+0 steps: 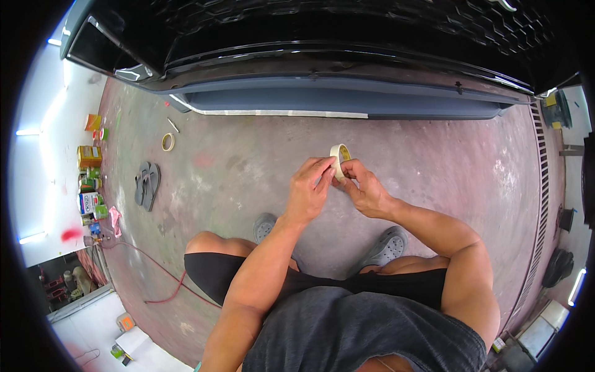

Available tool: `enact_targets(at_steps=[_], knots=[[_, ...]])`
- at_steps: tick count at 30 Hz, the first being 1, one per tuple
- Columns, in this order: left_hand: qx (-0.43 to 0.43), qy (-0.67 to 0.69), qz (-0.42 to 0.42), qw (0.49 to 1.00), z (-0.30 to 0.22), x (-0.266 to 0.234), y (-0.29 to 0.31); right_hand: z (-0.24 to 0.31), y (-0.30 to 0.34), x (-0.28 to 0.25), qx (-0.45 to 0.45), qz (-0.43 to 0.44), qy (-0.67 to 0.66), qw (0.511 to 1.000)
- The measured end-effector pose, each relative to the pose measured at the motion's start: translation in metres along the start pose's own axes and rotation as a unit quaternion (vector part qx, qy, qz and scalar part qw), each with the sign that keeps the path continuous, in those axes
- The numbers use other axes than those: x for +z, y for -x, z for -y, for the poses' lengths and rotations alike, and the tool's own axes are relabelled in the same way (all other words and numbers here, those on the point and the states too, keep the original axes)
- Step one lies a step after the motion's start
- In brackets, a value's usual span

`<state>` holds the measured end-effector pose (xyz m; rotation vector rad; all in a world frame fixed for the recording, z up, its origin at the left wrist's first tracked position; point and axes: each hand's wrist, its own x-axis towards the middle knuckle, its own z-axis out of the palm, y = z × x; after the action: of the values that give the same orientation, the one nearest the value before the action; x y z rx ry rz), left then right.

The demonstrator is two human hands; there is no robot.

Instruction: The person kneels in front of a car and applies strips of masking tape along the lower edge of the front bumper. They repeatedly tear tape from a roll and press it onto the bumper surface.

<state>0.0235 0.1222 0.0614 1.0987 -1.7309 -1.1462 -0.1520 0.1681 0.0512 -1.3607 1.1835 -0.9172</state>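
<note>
Toward twelve o'clock, a pale tape strip [279,113] edges the grey lip [341,96], its two-o'clock end untaped, while left hand [309,188] and right hand [370,191] hold the tape roll [335,154].

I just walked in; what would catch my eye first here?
Probably the glossy black car bumper across the top, with a pale strip along the left part of its grey lower lip. Near the middle, the left grip and right grip both hold a roll of masking tape. Grey flip-flops lie on the floor to the left.
</note>
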Motion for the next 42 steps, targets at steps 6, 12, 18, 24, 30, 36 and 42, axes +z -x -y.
enact_targets(at_steps=[6, 12, 18, 24, 30, 36, 42], knots=[[0.081, -0.124, -0.003, 0.989, 0.002, 0.007, -0.002, -0.003, 0.005, -0.009, -0.014, -0.010, 0.042, 0.999], [0.140, -0.214, 0.047, 0.965, 0.005, 0.015, -0.013, -0.012, 0.007, -0.023, 0.002, -0.007, 0.081, 0.997], [0.082, -0.283, 0.138, 0.946, 0.016, 0.030, -0.009, -0.026, 0.015, -0.040, 0.003, 0.014, 0.099, 0.995], [-0.092, -0.158, 0.158, 0.970, 0.021, 0.038, -0.010, -0.033, 0.008, -0.060, 0.082, 0.044, 0.019, 0.995], [-0.214, 0.003, 0.053, 0.975, 0.032, 0.032, -0.016, -0.023, 0.007, -0.063, 0.077, 0.021, -0.035, 0.996], [-0.157, -0.041, 0.036, 0.986, 0.023, 0.037, -0.008, -0.021, 0.003, -0.061, 0.068, 0.013, -0.031, 0.997], [-0.070, -0.123, -0.009, 0.990, 0.016, 0.041, -0.004, -0.014, 0.004, -0.057, 0.046, 0.043, 0.008, 0.998]])
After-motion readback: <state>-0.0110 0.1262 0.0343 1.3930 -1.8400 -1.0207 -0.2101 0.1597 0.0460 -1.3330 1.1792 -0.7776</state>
